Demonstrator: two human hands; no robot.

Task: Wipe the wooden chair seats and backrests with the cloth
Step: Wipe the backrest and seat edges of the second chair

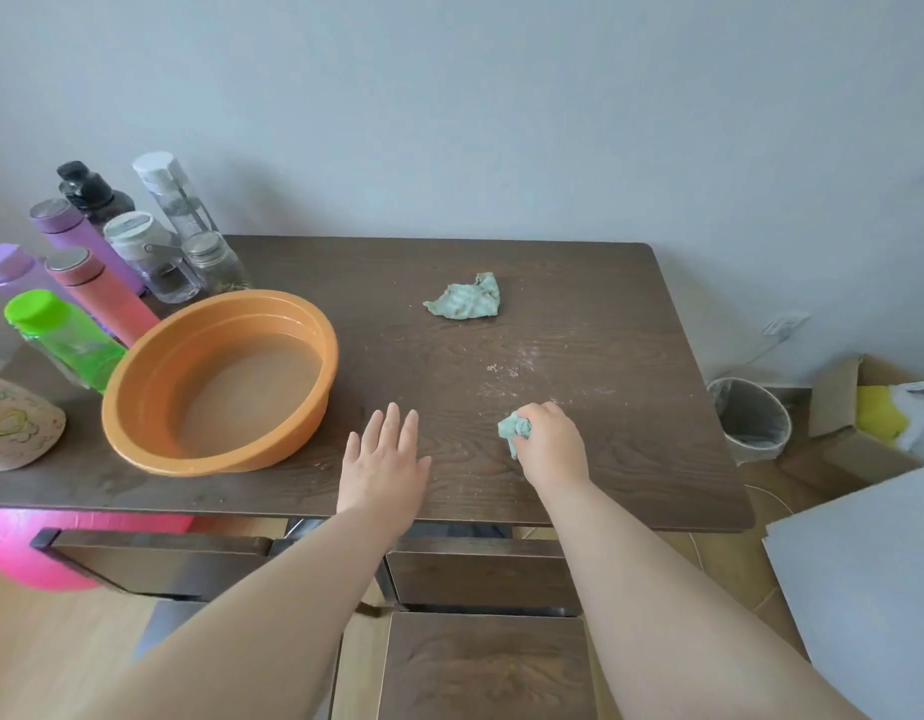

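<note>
My right hand [548, 441] grips a bunched green cloth [514, 427] on the dark wooden table [605, 324], near its front edge. My left hand [384, 459] lies flat on the tabletop with straight fingers, to the left of the cloth. A second crumpled green cloth [465, 298] lies further back in the middle of the table. Two dark wooden chairs are pushed in below the table's front edge: one backrest [153, 561] at the left, another backrest [480, 571] with its seat [480, 667] under my right arm.
An orange basin [137, 387] holding water stands at the table's left. Several bottles [111, 252] crowd the back left corner. White dusty marks [506, 376] spot the table. A bin [750, 418], a cardboard box [844, 402] and a white board [865, 589] are at the right; something pink [28, 548] at the lower left.
</note>
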